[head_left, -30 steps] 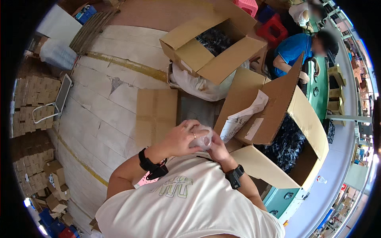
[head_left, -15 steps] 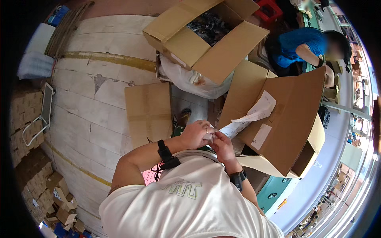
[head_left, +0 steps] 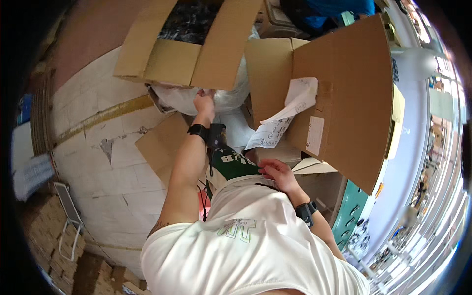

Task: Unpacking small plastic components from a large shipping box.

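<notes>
My left arm reaches forward, and my left hand (head_left: 204, 104) is at the clear plastic bag (head_left: 228, 101) below the flap of an open cardboard box. Its fingers look closed at the bag's edge; what they grip is too small and blurred to make out. My right hand (head_left: 276, 172) rests close to my waist, fingers loosely bent and apart, with nothing seen in it. Past it, a creased white paper sheet (head_left: 285, 115) with writing leans inside a second open carton (head_left: 339, 108). Dark pieces in clear wrap (head_left: 189, 22) fill the far box (head_left: 221, 49).
A closed carton (head_left: 160, 147) lies on the floor left of my legs. Green drawers (head_left: 351, 206) stand at the right, below a long pale bench top (head_left: 418, 123). A person in blue (head_left: 339, 7) is at the far right. Stacked cartons (head_left: 42, 226) and a white-framed trolley (head_left: 69, 211) line the left.
My hands have parted. The left went forward to the plastic bag, while the right stayed near my waist. The view has shifted, bringing the boxes leftward and upward in it.
</notes>
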`<state>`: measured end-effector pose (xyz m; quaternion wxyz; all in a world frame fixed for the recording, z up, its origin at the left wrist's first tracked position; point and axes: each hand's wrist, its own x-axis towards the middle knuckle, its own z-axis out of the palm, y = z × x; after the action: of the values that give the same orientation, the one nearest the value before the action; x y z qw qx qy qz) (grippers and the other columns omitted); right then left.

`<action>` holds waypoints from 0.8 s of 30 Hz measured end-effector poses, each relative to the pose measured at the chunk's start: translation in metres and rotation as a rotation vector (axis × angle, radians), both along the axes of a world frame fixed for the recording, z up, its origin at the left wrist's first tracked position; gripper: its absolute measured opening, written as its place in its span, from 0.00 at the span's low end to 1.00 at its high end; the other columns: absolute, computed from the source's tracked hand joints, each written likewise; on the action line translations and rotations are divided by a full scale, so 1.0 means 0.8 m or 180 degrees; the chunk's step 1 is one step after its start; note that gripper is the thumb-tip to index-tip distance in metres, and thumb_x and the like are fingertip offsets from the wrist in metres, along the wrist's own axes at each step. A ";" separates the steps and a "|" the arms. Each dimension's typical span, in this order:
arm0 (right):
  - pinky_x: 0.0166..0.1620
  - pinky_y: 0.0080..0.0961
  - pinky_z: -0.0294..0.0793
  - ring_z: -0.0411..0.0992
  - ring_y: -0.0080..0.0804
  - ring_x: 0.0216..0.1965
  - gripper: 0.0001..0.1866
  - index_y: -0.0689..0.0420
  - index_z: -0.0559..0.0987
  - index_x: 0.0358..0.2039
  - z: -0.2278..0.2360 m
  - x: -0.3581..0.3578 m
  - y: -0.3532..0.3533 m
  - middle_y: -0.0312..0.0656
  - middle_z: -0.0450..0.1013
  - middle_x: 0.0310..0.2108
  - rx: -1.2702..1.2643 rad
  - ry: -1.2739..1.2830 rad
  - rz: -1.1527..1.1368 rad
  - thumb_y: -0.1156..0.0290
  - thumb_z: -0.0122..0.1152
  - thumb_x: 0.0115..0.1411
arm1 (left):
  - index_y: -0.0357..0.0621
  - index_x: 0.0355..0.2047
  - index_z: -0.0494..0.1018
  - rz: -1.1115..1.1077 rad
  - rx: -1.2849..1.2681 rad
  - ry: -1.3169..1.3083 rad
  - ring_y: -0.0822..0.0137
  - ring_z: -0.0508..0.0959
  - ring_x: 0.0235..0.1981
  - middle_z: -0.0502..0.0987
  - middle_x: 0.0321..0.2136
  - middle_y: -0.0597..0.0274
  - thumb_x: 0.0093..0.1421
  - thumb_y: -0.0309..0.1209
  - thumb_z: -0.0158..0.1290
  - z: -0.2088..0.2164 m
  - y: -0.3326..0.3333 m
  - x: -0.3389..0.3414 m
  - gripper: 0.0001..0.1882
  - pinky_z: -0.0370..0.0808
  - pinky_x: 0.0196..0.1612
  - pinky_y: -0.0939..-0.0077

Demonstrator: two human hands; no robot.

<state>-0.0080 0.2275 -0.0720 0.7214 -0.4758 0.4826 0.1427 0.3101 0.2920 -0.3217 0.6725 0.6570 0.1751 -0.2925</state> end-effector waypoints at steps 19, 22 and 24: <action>0.42 0.25 0.76 0.78 0.26 0.36 0.13 0.61 0.83 0.43 0.000 -0.093 0.019 0.41 0.82 0.34 -0.0782 0.0043 -0.0679 0.65 0.59 0.66 | 0.36 0.49 0.75 -0.2039 0.1416 -0.2814 0.58 0.77 0.45 0.77 0.48 0.54 0.65 0.31 0.56 -0.034 0.008 0.040 0.15 0.74 0.46 0.61; 0.41 0.25 0.77 0.79 0.26 0.34 0.14 0.62 0.82 0.44 -0.016 -0.119 0.007 0.41 0.82 0.34 -0.0890 0.0183 -0.0356 0.65 0.58 0.66 | 0.35 0.48 0.75 -0.1627 0.0956 -0.2149 0.61 0.78 0.42 0.78 0.45 0.54 0.67 0.32 0.54 0.038 -0.011 -0.043 0.14 0.74 0.45 0.65; 0.40 0.26 0.78 0.80 0.27 0.34 0.14 0.62 0.82 0.43 0.000 -0.120 -0.006 0.42 0.82 0.33 -0.0918 0.0238 -0.0276 0.65 0.58 0.66 | 0.35 0.49 0.75 -0.1494 0.1014 -0.1813 0.63 0.79 0.40 0.79 0.43 0.54 0.67 0.32 0.53 0.097 -0.012 -0.074 0.14 0.74 0.44 0.68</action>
<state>-0.1044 0.2229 -0.0721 0.6326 -0.5475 0.5447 0.0582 0.2506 0.2825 -0.2441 0.4987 0.8299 -0.1301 -0.2135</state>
